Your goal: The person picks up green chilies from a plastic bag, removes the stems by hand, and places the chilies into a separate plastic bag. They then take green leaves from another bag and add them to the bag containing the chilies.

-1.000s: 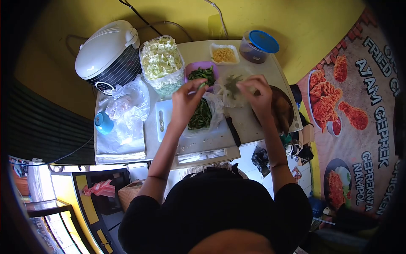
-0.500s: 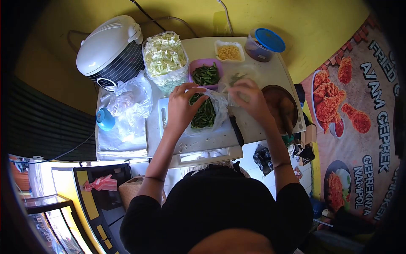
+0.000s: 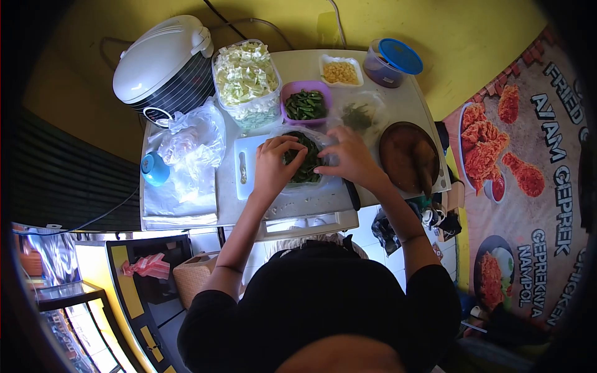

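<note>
A clear plastic bag (image 3: 322, 179) of dark green cut vegetables (image 3: 306, 168) lies on a white cutting board (image 3: 244, 163). My left hand (image 3: 273, 166) reaches over its left side, thumb and fingertips drawn close together above the greens; what they pinch is too small to make out. From the right comes my right hand (image 3: 353, 158), fingers apart, its thumb and fingertips at the bag's right edge. A knife with a black handle (image 3: 353, 195) lies partly under the right side of the bag. Behind my right hand is another clear bag with some greens (image 3: 357, 117).
At the back stand a tub of chopped cabbage (image 3: 245, 78), a purple container of green pieces (image 3: 305, 104), a yellow-filled tray (image 3: 340, 73) and a blue-lidded tub (image 3: 400, 57). A brown mortar (image 3: 398, 155) sits right; a rice cooker (image 3: 165, 65), plastic bags (image 3: 193, 146) and blue cup (image 3: 154, 169) left.
My right hand has moved left and down, from the other bag to the right edge of the bag of greens. My left hand has shifted slightly right and down over the greens.
</note>
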`<act>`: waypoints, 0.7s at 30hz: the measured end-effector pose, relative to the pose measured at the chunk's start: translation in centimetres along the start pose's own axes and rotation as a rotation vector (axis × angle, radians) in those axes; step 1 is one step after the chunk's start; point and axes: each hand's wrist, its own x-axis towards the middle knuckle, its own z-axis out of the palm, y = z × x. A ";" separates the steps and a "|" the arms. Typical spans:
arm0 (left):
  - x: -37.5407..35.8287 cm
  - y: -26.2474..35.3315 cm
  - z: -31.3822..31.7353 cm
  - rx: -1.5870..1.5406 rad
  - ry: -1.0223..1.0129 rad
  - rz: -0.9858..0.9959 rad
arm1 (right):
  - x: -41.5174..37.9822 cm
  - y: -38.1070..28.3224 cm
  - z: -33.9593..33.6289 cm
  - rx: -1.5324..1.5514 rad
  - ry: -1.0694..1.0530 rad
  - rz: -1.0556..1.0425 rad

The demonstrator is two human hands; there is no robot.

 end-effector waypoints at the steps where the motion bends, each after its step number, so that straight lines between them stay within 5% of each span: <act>1: 0.0 0.1 -0.1 -0.055 0.019 -0.014 | 0.0 0.0 0.2 -0.004 0.010 0.016; 11: -0.1 0.5 1.8 0.259 -0.002 0.158 | -0.2 -0.5 0.8 0.011 0.005 0.134; 18: 0.5 0.4 0.4 -0.154 0.126 0.043 | -0.8 0.0 1.0 0.286 0.114 0.193; 21: 0.4 1.1 -0.7 -0.352 0.175 -0.031 | -1.0 -0.5 0.7 0.177 0.366 0.049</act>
